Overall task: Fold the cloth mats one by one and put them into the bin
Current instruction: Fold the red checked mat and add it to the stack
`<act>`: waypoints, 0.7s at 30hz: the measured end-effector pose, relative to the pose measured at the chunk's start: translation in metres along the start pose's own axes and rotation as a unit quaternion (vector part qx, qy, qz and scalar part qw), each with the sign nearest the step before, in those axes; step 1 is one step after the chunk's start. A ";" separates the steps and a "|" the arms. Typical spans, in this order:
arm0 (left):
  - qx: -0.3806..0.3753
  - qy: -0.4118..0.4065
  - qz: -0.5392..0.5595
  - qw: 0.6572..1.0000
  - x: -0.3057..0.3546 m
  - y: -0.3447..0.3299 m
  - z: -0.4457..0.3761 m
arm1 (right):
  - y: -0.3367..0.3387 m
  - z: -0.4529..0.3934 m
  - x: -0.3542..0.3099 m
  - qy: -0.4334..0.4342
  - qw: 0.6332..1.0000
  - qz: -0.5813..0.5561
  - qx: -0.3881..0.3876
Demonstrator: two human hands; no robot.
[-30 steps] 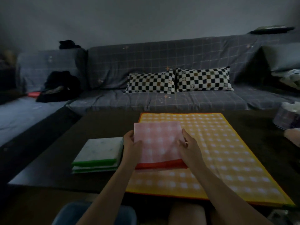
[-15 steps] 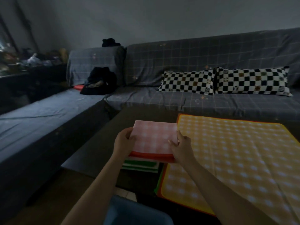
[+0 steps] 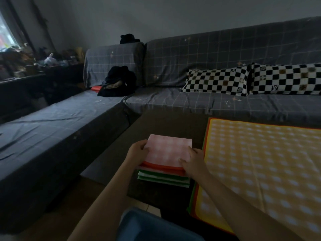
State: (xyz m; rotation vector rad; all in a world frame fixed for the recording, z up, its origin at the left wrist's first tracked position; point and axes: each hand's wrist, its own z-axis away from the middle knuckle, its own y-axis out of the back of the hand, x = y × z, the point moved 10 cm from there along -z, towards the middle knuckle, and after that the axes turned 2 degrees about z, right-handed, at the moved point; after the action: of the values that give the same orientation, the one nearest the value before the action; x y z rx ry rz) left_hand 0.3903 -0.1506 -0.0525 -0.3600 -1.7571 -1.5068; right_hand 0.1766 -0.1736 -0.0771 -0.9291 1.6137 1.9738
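A folded pink checked mat (image 3: 167, 151) with a red edge lies on top of a folded green-edged mat (image 3: 163, 179) on the dark low table (image 3: 166, 122). My left hand (image 3: 138, 151) grips the pink mat's left side. My right hand (image 3: 192, 161) holds its right front corner, fingers over the top. To the right, a large yellow checked mat (image 3: 260, 164) lies spread flat on the table. The blue rim of a bin (image 3: 147, 225) shows at the bottom, below my arms.
A grey checked sofa (image 3: 191, 101) wraps round the table's far and left sides, with two black-and-white checkered pillows (image 3: 217, 80) and a black bag (image 3: 118, 80). A cluttered shelf (image 3: 26, 66) stands at far left under a window.
Both hands carried the folded pink mat off the yellow mat to the left and set it on top of the green-edged folded mat. The view swung left.
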 end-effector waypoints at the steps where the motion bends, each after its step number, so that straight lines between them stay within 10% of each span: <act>1: -0.007 0.002 -0.002 1.000 -0.004 -0.004 0.000 | -0.004 0.001 0.003 -0.004 1.000 0.003 -0.005; 21: -0.068 0.028 -0.041 0.996 -0.025 -0.027 0.004 | -0.018 0.010 0.007 0.010 0.993 0.116 0.028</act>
State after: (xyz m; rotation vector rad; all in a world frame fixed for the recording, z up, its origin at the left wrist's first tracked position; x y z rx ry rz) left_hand 0.3876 -0.1467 -0.0889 -0.3149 -1.6479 -1.6837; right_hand 0.1813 -0.1602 -0.0936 -0.7717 1.8497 2.0623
